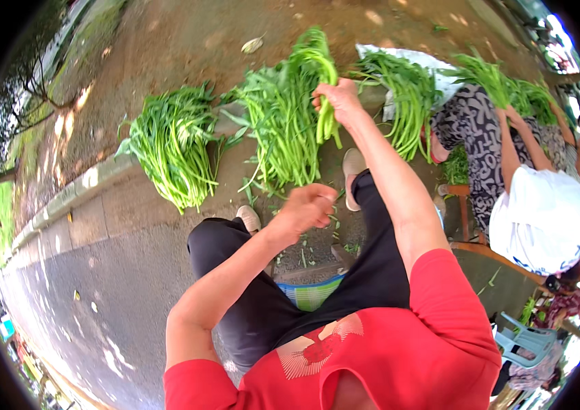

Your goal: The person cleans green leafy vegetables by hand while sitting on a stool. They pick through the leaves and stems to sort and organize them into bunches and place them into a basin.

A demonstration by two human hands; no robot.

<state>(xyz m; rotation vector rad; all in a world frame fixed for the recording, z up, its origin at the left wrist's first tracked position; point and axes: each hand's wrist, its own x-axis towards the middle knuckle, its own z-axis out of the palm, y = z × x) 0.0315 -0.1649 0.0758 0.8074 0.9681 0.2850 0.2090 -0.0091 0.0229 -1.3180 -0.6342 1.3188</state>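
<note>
My right hand (340, 101) is stretched forward and grips a bunch of leafy green stems (326, 120), which look like water spinach. The bunch's leaves droop over a large pile of the same greens (284, 128) lying at the kerb. My left hand (308, 209) hangs above the ground between my knees, apart from the pile. Its fingers are curled and slightly blurred, so whether anything small sits in them is unclear. To the left lies a second pile of greens (179, 148), stems pointing towards me.
Another heap of greens (405, 97) rests at right near a white sheet (423, 60). Beside me a person in a white shirt (543, 215) sits on a wooden chair (494, 256), holding greens. Leaf scraps (308, 253) litter the ground by my shoes. A kerb (80, 184) runs left.
</note>
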